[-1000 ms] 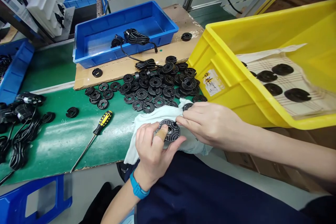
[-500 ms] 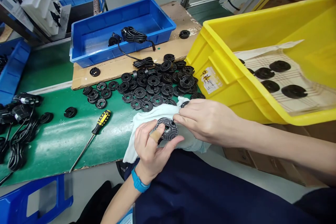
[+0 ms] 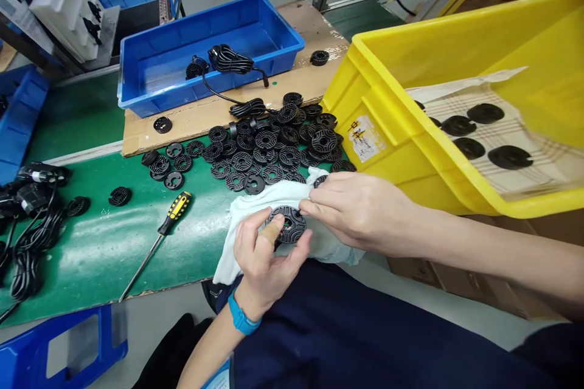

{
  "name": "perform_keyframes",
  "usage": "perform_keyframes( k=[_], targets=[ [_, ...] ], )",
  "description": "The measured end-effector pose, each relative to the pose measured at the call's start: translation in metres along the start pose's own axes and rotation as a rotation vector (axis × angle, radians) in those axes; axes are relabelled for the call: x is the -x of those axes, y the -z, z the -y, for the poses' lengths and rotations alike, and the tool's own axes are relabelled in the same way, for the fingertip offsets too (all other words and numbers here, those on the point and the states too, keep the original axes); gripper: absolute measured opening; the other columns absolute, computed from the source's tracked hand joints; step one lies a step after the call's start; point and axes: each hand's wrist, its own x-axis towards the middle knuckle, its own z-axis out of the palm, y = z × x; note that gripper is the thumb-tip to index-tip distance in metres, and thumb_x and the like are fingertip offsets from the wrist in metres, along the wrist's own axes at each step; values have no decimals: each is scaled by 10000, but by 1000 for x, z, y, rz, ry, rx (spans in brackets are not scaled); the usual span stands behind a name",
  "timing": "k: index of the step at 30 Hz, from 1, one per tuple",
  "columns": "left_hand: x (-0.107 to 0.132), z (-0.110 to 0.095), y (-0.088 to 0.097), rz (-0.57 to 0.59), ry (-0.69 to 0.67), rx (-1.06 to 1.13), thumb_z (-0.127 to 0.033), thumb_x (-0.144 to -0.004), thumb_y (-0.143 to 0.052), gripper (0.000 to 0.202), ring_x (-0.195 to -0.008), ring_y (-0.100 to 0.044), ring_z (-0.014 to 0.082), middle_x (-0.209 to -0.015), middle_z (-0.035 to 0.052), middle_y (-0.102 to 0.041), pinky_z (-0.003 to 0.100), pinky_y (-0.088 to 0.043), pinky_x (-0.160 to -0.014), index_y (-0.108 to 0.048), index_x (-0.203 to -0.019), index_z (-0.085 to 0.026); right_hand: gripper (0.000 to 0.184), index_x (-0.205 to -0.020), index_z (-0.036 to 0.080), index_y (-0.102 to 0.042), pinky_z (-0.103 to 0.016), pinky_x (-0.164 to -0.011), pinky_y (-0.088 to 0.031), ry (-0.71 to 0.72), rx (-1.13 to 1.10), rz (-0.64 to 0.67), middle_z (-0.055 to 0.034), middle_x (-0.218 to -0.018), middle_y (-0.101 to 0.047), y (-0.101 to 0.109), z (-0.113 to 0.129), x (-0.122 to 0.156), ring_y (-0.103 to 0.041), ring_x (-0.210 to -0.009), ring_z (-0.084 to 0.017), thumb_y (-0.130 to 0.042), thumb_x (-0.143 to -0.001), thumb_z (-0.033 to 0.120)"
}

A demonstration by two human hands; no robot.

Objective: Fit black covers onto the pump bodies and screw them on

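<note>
My left hand (image 3: 262,258), with a blue wristband and a bandaged finger, pinches a round black slotted plastic disc (image 3: 288,223) over a white cloth (image 3: 246,209) at the table's near edge. My right hand (image 3: 360,209) comes in from the right, its closed fingertips pressing the cloth against the disc's right rim. Just behind the cloth lies a pile of the same black discs (image 3: 269,143) on the green mat (image 3: 91,243).
A yellow-handled screwdriver (image 3: 157,237) lies left of the cloth. A big yellow crate (image 3: 387,109) with discs on a liner stands at right. A blue tray (image 3: 191,55) holding a black cable sits behind on cardboard. Black cables (image 3: 27,219) lie far left.
Both hands and the disc have kept their place over the cloth; my left fingers shifted slightly around the disc. The view drifted a little.
</note>
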Motion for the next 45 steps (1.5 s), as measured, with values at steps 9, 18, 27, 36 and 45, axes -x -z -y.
perform_keyframes(
  k=[9, 18, 27, 36, 45],
  targets=[
    [-5, -2, 4, 147, 60, 79, -263, -908, -776, 318, -1227, -673, 304, -1316, 198, -616, 497, -642, -932, -577, -1147, -197, 213, -869, 159, -673, -330, -680, -382, 1, 12, 39, -25, -703, -614, 0, 0, -2, -498, -642, -193, -499, -971, 94],
    [-2, 8, -3, 143, 36, 234, -227, -952, -720, 288, -1168, -738, 276, -1267, 183, -711, 477, -660, -907, -522, -1161, -218, 224, -910, 147, -670, -322, -670, -360, 24, 28, 45, -15, -684, -569, 2, -1, -1, -484, -639, -184, -469, -971, 70],
    [1, 15, -17, 65, -64, 145, -299, -972, -680, 357, -1062, -771, 234, -1135, 144, -753, 405, -684, -883, -539, -1286, -204, 260, -896, 157, -671, -341, -703, -387, 12, 44, 55, -36, -728, -605, -4, 2, 3, -502, -668, -202, -435, -957, 67],
    [13, 22, -26, 65, -168, -34, -429, -1039, -582, 537, -1157, -757, 286, -1275, 232, -720, 384, -678, -884, -516, -1477, -127, 390, -852, 137, -686, -355, -680, -397, 61, 71, 46, -38, -716, -596, 2, 2, -1, -525, -653, -207, -349, -1035, 67],
    [16, 29, -24, 41, -152, -49, -452, -1007, -650, 627, -1144, -755, 310, -1256, 243, -725, 414, -658, -914, -509, -1517, -115, 337, -915, 130, -697, -333, -653, -428, 14, 72, -117, -26, -694, -609, -7, 8, -3, -533, -646, -185, -396, -1053, 69]
  ],
)
